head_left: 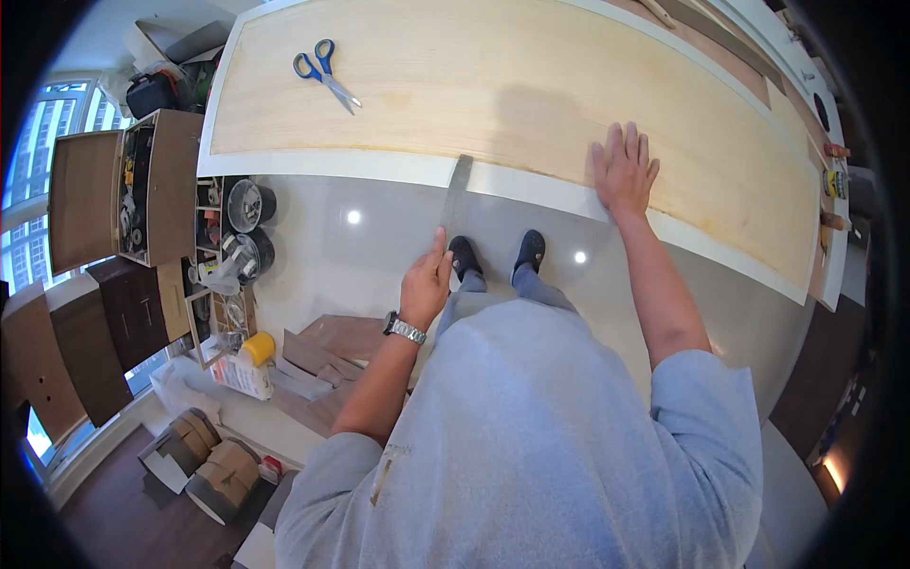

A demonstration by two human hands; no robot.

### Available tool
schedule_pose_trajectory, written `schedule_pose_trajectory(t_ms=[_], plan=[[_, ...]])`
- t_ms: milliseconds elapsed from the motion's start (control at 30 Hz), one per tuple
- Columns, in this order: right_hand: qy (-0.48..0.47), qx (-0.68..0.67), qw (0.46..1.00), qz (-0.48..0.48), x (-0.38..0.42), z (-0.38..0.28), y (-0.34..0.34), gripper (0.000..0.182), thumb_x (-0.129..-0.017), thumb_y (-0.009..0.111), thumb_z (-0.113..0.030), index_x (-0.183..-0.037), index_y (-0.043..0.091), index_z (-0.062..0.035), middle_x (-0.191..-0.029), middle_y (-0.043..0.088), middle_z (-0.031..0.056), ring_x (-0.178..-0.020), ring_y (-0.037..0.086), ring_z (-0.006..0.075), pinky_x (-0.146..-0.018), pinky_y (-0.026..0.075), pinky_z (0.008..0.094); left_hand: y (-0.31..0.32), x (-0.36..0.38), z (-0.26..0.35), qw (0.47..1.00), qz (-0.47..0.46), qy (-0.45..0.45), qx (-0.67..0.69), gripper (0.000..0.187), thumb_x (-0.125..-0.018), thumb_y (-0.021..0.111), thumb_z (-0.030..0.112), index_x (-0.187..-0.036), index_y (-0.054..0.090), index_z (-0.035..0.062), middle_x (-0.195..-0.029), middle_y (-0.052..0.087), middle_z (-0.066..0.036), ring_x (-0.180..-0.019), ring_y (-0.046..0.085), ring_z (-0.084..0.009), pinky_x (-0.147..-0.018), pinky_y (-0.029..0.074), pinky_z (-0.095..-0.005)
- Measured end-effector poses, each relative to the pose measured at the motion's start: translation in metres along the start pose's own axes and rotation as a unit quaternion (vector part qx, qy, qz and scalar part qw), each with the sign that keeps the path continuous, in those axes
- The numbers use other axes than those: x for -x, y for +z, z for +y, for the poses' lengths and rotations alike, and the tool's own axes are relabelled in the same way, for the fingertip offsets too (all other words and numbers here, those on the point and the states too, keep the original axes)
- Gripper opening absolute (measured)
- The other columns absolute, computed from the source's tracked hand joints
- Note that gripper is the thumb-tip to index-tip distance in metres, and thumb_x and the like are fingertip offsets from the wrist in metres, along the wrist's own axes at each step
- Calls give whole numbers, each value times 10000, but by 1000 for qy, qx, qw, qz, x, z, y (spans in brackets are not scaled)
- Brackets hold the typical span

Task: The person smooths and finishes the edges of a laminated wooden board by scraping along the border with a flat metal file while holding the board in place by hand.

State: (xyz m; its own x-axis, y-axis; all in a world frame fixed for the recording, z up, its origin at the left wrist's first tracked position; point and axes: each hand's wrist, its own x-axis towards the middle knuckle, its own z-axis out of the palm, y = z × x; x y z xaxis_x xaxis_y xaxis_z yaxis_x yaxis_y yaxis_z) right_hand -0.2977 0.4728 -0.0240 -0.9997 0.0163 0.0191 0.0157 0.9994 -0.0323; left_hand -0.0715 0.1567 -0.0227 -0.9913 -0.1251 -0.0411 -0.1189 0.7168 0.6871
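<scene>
A long pale wooden panel with a white border [322,163] lies across the upper view. My left hand [427,284], below the panel's near edge, is closed on the lower end of a flat grey metal tool [457,190] that looks like a file. The tool's far end rests at the white border. Further right, my right hand [626,175] lies flat on the panel near the same edge, fingers spread and holding nothing. Blue-handled scissors [327,76] lie on the panel at the upper left, their blades slightly apart.
Buckets [250,204] and an open wooden tool cabinet [161,190] stand at the left. Brown board offcuts [327,365] and a yellow container [257,349] are on the floor at lower left. Small bottles [834,185] stand beyond the panel's right end.
</scene>
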Motion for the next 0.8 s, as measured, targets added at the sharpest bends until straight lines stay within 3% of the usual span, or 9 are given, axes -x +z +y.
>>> schedule_pose_trajectory(t_ms=[233,467,667,800], plan=[[-1,-5,1000,1,-4,1,-3,661,-1039,375,-591,-1583,375,-216,-1682,258,68,-1550,216,315,-1226,136,628,27,-79,32,1000,-1,20,-2,539,-1013,604,215,-1528,451,167,-779,652,-202,-720,635,-402,-646,514,-499],[-4,3,1000,-2,2,0,-5,666,-1040,375,-587,-1583,375,-202,-1675,268,81,-1549,212,324,-1222,140,635,-4,-4,4,1000,1,-22,23,542,-1010,611,222,-1524,454,155,-772,648,-204,-700,627,-407,-630,500,-509],[-3,-7,1000,1,-2,-1,-5,667,-1039,384,-585,-1583,374,-201,-1675,267,83,-1547,219,324,-1221,142,635,21,-68,24,1000,-10,8,-29,518,-1009,613,206,-1505,486,127,-800,667,-213,-720,644,-407,-647,518,-486],[3,-7,1000,-14,-5,-2,-9,666,-1037,384,-589,-1585,372,-213,-1678,263,78,-1549,216,318,-1225,140,628,8,-48,17,1000,8,20,-10,532,-1011,603,196,-1520,460,134,-802,669,-218,-733,650,-407,-656,522,-491]])
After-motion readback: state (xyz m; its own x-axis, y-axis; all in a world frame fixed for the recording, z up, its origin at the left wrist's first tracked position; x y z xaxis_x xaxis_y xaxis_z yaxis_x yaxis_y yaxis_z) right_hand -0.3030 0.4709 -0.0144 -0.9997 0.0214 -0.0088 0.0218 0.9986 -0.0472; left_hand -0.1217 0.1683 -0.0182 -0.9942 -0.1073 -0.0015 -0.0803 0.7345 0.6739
